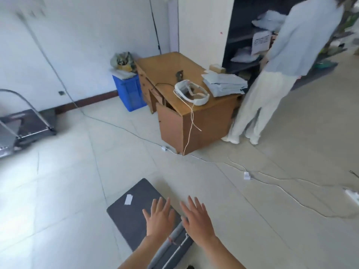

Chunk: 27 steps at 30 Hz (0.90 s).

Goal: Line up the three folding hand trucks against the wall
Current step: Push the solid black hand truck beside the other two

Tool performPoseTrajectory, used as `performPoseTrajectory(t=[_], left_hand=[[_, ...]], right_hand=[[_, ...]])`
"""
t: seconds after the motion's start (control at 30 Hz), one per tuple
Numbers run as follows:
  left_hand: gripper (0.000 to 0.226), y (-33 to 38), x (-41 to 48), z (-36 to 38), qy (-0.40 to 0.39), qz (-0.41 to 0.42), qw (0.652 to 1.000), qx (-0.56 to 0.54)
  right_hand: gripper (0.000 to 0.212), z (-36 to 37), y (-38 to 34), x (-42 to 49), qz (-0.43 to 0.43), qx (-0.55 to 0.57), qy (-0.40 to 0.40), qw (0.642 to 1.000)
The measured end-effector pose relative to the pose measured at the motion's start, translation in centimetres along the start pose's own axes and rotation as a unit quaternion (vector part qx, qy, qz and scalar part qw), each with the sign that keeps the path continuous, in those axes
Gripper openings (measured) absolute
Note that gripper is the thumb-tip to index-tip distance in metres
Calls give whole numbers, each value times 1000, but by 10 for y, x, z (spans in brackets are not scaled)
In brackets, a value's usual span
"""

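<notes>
A hand truck (134, 212) lies flat on the floor (68, 191) at the bottom centre, its folded handle (174, 237) running toward the near edge. The left hand (159, 218) is spread over its platform; the right hand (196, 220) is just beside it, to the right, over the handle's far end. A second hand truck (25, 125) stands at the far left by the wall (77, 45). Ahead stands the worktop (165, 68), a headset (191, 92) and a stack of papers (223, 83) on it. A crate (129, 92) sits to its left against the wall. A person (272, 74) stands to its right, before the shelves (244, 35). Cables (272, 181) trail across the floor between.

Open floor (58, 181) toward the wall (77, 45); apparently only a cable (124, 129) crosses.
</notes>
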State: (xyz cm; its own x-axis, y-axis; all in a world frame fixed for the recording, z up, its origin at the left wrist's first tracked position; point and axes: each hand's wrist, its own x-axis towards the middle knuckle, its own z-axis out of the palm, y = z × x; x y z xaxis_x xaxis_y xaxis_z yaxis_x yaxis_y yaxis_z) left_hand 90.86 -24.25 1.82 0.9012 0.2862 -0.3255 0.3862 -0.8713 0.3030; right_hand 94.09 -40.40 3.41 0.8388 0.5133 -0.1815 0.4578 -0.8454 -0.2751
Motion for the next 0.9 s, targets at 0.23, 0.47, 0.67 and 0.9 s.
performPoseTrajectory(t=[0.23, 0.47, 0.67, 0.9], left_hand=[[52, -13, -41, 13, 41, -166, 984, -53], [55, 6, -83, 33, 57, -304, 947, -88], [62, 20, -88, 50, 54, -351, 930, -92], [67, 4, -87, 63, 20, -320, 944, -79]], right_hand=[[54, 14, 0, 31, -149, -44, -80, 985], [54, 20, 25, 45, -271, -85, -122, 951], [53, 24, 42, 53, -304, -90, -155, 936], [53, 41, 33, 51, -308, -95, -176, 930]])
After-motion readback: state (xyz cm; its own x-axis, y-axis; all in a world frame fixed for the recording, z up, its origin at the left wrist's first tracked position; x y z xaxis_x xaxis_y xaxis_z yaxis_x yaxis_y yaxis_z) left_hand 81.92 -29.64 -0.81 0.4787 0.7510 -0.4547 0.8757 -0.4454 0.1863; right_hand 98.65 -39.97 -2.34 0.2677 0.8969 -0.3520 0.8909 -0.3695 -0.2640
